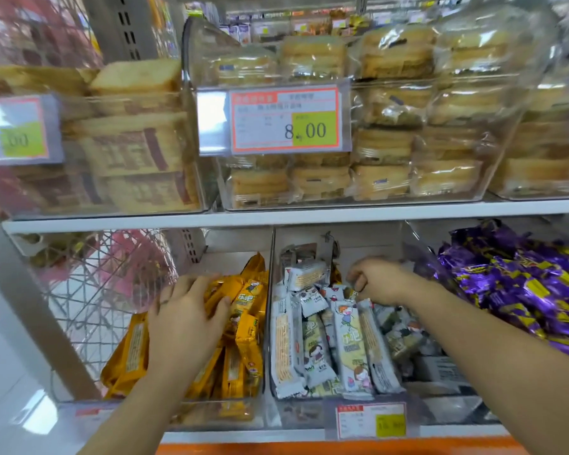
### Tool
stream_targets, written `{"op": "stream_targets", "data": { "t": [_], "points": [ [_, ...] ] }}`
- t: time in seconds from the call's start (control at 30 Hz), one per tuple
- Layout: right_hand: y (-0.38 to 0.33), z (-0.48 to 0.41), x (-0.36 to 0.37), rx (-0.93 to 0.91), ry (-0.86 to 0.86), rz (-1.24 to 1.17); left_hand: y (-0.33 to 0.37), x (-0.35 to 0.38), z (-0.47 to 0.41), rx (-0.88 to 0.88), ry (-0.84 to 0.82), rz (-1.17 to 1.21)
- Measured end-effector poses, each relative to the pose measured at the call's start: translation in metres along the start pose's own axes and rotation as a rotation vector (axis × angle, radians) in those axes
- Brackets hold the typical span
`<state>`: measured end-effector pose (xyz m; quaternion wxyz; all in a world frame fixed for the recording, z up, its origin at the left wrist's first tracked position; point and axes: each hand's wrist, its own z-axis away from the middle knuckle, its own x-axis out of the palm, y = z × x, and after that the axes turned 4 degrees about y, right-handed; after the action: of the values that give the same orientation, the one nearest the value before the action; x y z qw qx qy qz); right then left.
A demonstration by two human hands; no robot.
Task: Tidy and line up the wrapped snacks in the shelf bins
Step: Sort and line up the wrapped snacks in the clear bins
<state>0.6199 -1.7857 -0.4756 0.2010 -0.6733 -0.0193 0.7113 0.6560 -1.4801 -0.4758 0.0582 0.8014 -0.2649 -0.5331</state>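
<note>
On the lower shelf a clear bin (pixel 211 410) holds several yellow wrapped snacks (pixel 247 343). My left hand (pixel 186 318) lies flat on top of them, fingers spread. The bin (pixel 440 407) to its right holds several white wrapped snacks (pixel 349 349) standing in a rough row. My right hand (pixel 373 279) is curled over the back of that bin and pinches a small white packet (pixel 351 294) between thumb and fingers.
A clear divider (pixel 270 290) separates the two bins. Purple wrapped candies (pixel 523 290) fill the bin at the right. Price tags (pixel 372 420) hang on the shelf front. The upper shelf carries clear bins of packaged bread (pixel 385 139). A wire rack (pixel 105 284) stands at the left.
</note>
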Motion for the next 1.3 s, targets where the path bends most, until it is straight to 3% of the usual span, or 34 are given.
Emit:
{"op": "stream_targets", "data": {
  "t": [0.23, 0.37, 0.57, 0.7, 0.97, 1.07, 1.17, 1.3],
  "points": [
    [0.004, -0.01, 0.004, -0.031, 0.051, 0.092, 0.012, 0.008, -0.004, 0.087, 0.07, 0.105],
    [0.002, 0.0, -0.004, -0.012, 0.069, -0.12, 0.018, 0.002, -0.006, 0.13, 0.095, 0.202],
    [-0.005, 0.031, -0.02, -0.018, 0.422, -0.372, 0.036, -0.006, -0.005, 0.323, 0.038, 0.406],
    [-0.018, 0.065, -0.038, -0.101, 0.584, -0.332, 0.054, -0.006, 0.002, 0.427, -0.06, 0.403],
    [-0.069, 0.129, -0.035, -0.417, 0.577, -0.631, 0.074, -0.017, 0.009, 0.572, -0.134, 0.358],
    [-0.065, 0.126, -0.035, -0.388, 0.543, -0.597, 0.054, -0.021, 0.016, 0.486, 0.021, 0.289],
    [-0.047, 0.12, -0.034, -0.273, 0.567, -0.518, 0.024, -0.027, 0.021, 0.209, 0.148, 0.258],
    [-0.035, 0.112, -0.028, -0.191, 0.581, -0.488, -0.005, -0.024, 0.023, -0.087, 0.108, 0.066]
  ]
}}
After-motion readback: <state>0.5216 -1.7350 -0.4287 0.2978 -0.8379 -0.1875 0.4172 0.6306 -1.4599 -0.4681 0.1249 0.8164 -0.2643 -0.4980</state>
